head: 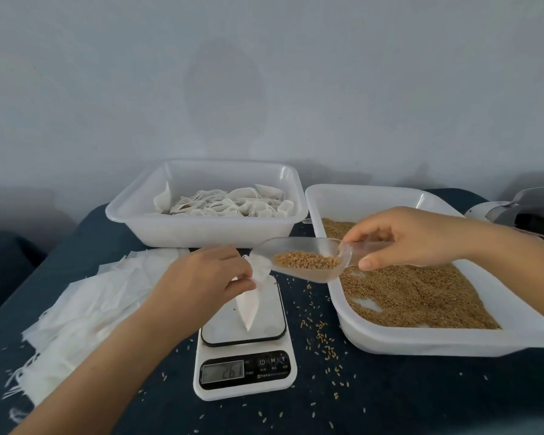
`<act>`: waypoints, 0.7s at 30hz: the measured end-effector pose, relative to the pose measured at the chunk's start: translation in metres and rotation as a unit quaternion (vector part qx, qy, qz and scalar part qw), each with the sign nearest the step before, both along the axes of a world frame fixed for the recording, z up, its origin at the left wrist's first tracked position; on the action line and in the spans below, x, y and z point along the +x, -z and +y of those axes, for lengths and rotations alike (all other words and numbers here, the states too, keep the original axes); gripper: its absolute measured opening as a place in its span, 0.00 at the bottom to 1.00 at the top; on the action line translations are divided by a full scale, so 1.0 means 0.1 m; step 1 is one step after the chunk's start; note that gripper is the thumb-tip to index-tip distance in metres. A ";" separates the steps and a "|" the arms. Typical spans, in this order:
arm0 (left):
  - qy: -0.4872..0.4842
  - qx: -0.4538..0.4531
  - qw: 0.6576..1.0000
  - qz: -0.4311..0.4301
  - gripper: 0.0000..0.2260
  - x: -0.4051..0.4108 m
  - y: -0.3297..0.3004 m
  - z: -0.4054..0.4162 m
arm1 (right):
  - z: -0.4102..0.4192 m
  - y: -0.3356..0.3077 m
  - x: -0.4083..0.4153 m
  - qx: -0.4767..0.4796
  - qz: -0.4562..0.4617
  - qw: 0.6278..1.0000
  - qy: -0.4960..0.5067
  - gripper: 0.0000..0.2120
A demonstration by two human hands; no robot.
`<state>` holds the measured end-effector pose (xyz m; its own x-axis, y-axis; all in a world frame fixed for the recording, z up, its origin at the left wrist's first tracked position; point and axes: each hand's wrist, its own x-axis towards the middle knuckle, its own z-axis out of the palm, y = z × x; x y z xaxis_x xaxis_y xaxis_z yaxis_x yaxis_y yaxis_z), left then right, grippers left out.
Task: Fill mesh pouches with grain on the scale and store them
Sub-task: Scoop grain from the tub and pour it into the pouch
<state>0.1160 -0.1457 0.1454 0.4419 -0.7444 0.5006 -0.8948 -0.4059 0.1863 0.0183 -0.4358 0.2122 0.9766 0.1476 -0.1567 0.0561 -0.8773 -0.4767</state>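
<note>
A white mesh pouch (251, 304), pinched at its mouth by the left hand (201, 277), stands on the digital scale (244, 346) as the right hand (402, 237) grips a clear scoop (302, 259) of grain beside the grain tray (421, 343).

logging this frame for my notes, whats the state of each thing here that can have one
small white mesh pouch: held upright on the scale, mouth open, looks empty
clear plastic scoop: loaded with grain, spout at the pouch mouth
white digital kitchen scale: on, display lit
white plastic grain tray: partly full
white plastic tub at back: holds pouches
left hand: pinches pouch top
right hand: grips scoop handle
</note>
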 end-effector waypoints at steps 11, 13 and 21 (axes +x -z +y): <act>0.039 0.038 0.998 0.035 0.08 0.04 0.00 0.01 | 0.13 -0.33 0.15 -0.125 0.023 0.991 -0.038 0.13; 0.041 0.042 0.998 0.038 0.08 0.04 0.00 -0.01 | 0.18 -0.38 0.17 -0.151 0.031 0.987 -0.044 0.13; 0.036 0.054 0.996 0.062 0.09 0.03 0.04 -0.08 | 0.43 -0.63 0.28 -0.256 0.037 0.963 -0.075 0.16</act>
